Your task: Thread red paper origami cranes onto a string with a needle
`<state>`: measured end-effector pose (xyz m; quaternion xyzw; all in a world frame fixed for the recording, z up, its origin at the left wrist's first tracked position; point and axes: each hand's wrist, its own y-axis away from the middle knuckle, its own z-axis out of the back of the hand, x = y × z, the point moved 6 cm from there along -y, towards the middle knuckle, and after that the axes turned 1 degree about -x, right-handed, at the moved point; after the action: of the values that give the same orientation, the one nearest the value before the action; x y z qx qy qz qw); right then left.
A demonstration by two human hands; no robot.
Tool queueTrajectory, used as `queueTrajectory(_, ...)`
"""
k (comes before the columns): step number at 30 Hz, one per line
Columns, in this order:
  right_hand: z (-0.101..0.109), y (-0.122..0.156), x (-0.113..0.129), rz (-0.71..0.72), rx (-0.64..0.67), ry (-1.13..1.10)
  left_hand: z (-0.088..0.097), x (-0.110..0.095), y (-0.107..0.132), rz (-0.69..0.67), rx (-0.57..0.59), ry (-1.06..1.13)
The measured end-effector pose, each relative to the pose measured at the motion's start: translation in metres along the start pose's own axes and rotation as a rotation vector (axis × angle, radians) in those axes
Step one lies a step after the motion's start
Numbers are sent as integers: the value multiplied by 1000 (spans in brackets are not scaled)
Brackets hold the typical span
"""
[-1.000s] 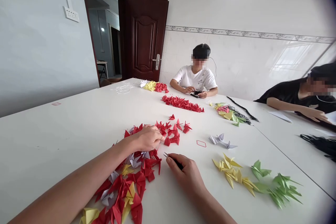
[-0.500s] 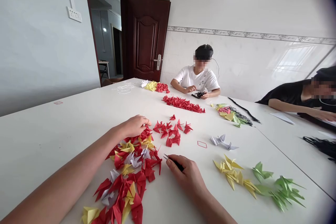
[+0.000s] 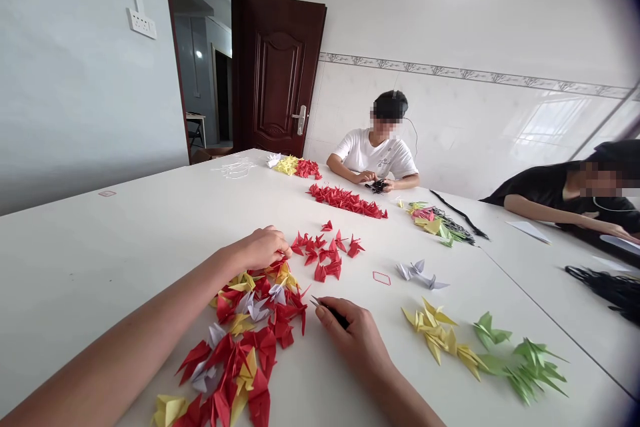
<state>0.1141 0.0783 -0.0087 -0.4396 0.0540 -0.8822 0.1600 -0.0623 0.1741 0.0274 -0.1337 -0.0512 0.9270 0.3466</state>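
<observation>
My left hand [image 3: 260, 247] rests curled on the far end of a mixed pile of red, yellow and lilac folded paper pieces [image 3: 245, 340], its fingers pinched on a piece there. My right hand [image 3: 353, 332] lies on the white table [image 3: 125, 240], closed around thin black tweezers [image 3: 327, 307] whose tips point left toward the pile. Just beyond my hands lies a small group of red folded pieces [image 3: 327, 253].
Yellow pieces [image 3: 440, 337], green pieces [image 3: 525, 363], lilac pieces [image 3: 417, 272] and a red rubber band [image 3: 381, 277] lie to the right. A red row [image 3: 347, 199] sits farther off. A person in white [image 3: 380, 150] and a person in black [image 3: 570, 190] work at the table. An open door [image 3: 283, 73] stands behind.
My left hand drew back left from the red group to the top of the mixed pile and now dips onto it. My right hand with the tweezers stayed put.
</observation>
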Motion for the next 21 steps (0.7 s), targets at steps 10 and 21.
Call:
queueTrajectory(10, 0, 0, -1, 4, 6, -1, 17, -10, 0, 7, -103, 92)
queueTrajectory(21, 5, 1, -7, -53, -56, -109, 17, -53, 5, 32, -67, 406)
